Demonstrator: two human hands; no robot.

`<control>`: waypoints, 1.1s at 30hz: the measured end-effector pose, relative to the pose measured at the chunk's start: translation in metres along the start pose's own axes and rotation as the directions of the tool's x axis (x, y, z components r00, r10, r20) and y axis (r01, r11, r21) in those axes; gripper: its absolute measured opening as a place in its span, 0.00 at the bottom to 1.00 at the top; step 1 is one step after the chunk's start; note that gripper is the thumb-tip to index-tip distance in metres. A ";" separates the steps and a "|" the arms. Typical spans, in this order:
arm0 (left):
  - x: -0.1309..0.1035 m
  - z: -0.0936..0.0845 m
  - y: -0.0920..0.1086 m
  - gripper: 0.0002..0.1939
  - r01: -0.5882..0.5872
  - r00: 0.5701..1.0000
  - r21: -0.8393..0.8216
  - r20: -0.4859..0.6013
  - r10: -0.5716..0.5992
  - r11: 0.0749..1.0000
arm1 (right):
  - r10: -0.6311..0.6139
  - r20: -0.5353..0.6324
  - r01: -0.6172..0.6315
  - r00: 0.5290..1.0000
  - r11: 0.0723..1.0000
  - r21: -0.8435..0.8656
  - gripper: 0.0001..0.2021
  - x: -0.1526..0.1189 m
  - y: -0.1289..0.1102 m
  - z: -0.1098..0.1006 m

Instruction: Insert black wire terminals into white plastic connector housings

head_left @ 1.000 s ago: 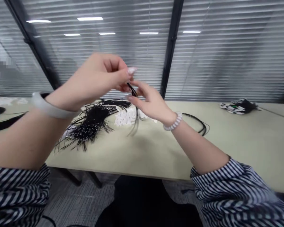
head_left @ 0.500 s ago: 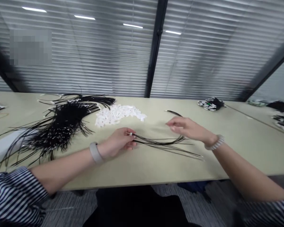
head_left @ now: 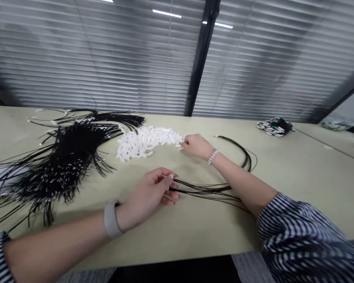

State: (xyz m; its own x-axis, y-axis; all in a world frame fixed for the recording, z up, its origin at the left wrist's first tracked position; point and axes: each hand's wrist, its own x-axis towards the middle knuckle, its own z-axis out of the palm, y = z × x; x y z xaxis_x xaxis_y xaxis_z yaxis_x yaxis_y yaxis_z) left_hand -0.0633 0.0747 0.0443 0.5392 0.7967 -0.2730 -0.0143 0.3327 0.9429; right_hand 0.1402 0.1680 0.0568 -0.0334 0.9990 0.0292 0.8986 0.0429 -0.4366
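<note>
Near the middle of the table, my left hand (head_left: 153,190) pinches the ends of several thin black cables (head_left: 203,190), which run right and curl back under my right forearm. A small white end shows between its thumb and finger. At the right edge of the heap of small white pieces (head_left: 144,142), my right hand (head_left: 198,146) has its fingertips together on or against a white piece. Whether that piece is gripped is hard to make out.
A large pile of black cables (head_left: 73,153) with light tips spreads over the left of the table (head_left: 165,239). Behind it lies another black bundle (head_left: 120,118). A smaller black-and-white bundle (head_left: 275,126) sits at the back right. Window blinds stand behind.
My right hand has moved left from beside the cable curve to the white heap, and its fingers have closed. My left hand still holds the cables. The view has shifted.
</note>
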 end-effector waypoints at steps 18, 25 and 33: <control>-0.006 -0.002 -0.006 0.14 -0.047 0.997 0.030 -0.055 0.049 0.998 | -0.251 0.144 -0.004 0.957 0.486 0.874 0.14 -0.090 -0.039 0.014; -0.007 -0.002 -0.006 0.15 -0.072 0.996 -0.003 -0.049 0.072 0.997 | -0.395 -0.099 0.376 0.913 0.725 0.577 0.12 -0.100 -0.048 0.021; -0.007 -0.001 -0.006 0.16 -0.067 0.997 0.029 -0.048 0.069 0.997 | -0.230 -0.136 0.256 0.964 0.654 0.712 0.13 -0.099 -0.052 0.021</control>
State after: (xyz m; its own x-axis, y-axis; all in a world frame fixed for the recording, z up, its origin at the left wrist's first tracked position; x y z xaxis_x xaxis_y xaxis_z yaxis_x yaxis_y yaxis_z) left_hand -0.0683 0.0673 0.0401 0.4963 0.8408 -0.2164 -0.0262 0.2636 0.9643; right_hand 0.0871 0.0670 0.0576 -0.1793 0.9513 0.2508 0.2674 0.2924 -0.9182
